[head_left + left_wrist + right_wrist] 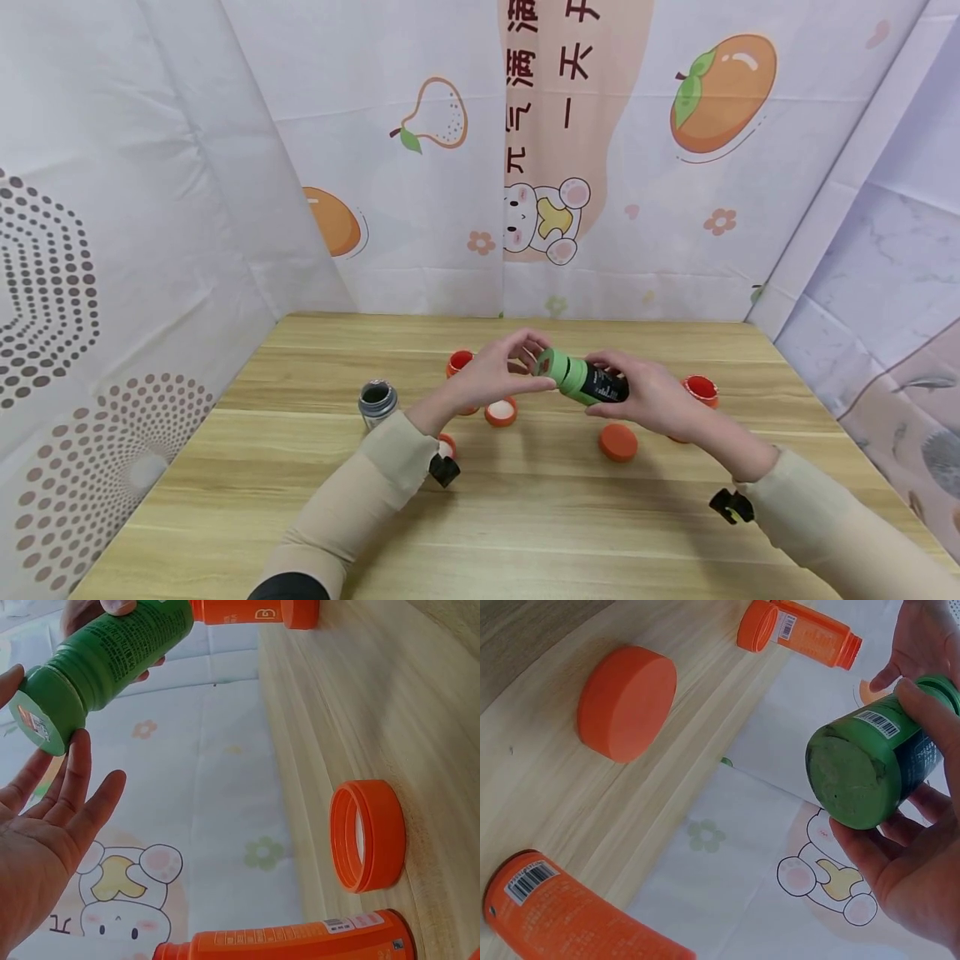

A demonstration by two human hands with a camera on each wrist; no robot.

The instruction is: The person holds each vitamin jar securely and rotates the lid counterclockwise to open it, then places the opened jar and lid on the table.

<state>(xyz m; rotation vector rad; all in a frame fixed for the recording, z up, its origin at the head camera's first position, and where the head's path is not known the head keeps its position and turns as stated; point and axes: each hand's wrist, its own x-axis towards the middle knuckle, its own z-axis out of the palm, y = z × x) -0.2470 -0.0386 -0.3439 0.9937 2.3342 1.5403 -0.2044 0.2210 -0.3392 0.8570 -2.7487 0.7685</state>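
A green bottle (600, 385) with a black label is tilted on its side above the table, its green cap (552, 365) toward the left. My right hand (654, 398) grips the bottle's body, thumb on one side and fingers on the other, near its base. At the other end, my left hand (495, 371) pinches the cap's rim between thumb and fingertips. The left wrist view shows the cap (49, 711) seated on the bottle's neck. Below the bottle, an orange lid (618, 442) lies on the table.
An uncapped grey bottle (377, 403) stands left of my left hand. Behind that hand is an open orange bottle (459, 363), and another orange bottle (701, 388) stands behind my right wrist. Upturned orange lids (501, 411) with white insides lie on the wooden table (525, 533).
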